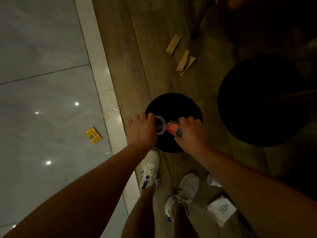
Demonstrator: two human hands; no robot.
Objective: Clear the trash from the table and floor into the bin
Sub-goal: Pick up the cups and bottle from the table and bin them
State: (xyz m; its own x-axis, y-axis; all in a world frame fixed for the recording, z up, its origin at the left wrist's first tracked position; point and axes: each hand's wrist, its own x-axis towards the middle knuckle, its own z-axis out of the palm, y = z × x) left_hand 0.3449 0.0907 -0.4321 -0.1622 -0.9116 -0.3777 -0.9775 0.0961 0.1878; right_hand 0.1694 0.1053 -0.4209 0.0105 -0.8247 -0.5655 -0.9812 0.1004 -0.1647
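A round black bin [173,103] stands on the floor just ahead of my feet. Over its opening, my left hand [141,131] grips a clear plastic cup [160,125] with dark residue inside, tipped on its side. My right hand [193,133] holds a red wrapper [173,128] with a dark crumpled end, also above the bin. The two items nearly touch. A yellow packet [93,135] lies on the grey tiles to the left. Brown paper pieces [173,44] [186,62] lie on the wooden floor beyond the bin.
A large round dark table top [262,100] sits to the right. White paper bags [221,210] lie by my right shoe [184,193]. Clear plastic film [112,109] rests on the pale strip between tile and wood. A dark furniture leg [199,21] stands at the top.
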